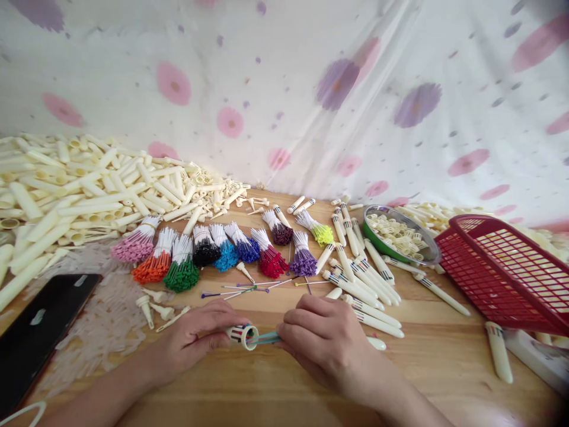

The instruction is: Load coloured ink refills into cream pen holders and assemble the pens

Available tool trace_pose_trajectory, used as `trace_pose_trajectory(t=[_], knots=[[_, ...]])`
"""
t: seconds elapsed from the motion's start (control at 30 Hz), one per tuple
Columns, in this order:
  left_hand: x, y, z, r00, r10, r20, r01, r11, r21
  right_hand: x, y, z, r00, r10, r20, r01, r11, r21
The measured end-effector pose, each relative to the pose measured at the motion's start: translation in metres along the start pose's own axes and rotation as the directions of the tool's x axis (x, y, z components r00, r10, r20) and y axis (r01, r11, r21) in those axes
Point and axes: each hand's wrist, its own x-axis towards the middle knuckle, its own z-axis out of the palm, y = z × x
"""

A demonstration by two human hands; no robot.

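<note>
My left hand pinches a short cream pen barrel section with coloured sliders around it, its round open end facing right. Bits of colour show inside the opening. My right hand is closed on slim light-blue tweezers, whose tips reach into that opening. Behind the hands, a few loose refills with coloured ends lie on the wooden table. Banded bundles of white refills stand beyond them, among them a green bundle, a red bundle and a purple bundle.
Cream pen tubes are heaped at the back left. A black phone lies left, beside clear plastic pieces. Multicolour pens lie right, near a green-sided metal bowl of cream parts and a red basket. A patterned sheet hangs behind.
</note>
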Motion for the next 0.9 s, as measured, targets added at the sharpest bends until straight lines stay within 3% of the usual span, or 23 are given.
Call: trace_pose_trajectory(t=[0.33,0.6,0.73,0.9], knots=[[0.003,0.007,-0.001,0.999,-0.031,0.023,0.029,0.998,0.060,0.002,-0.001,-0.001,1.000,-0.010,0.028,0.010,1.000,-0.012],[0.001,0.006,0.001,0.993,-0.098,0.060,0.092,0.992,0.087,-0.002,0.001,0.006,0.998,-0.036,-0.052,0.036,0.999,0.006],[0.001,0.007,0.002,0.995,-0.101,0.019,0.099,0.990,0.098,0.000,0.002,0.010,0.992,0.020,-0.126,-0.010,0.996,0.085],[0.001,0.008,0.003,0.990,-0.133,-0.038,0.136,0.988,0.073,0.003,0.006,0.011,0.990,0.109,-0.090,-0.099,0.989,0.110]])
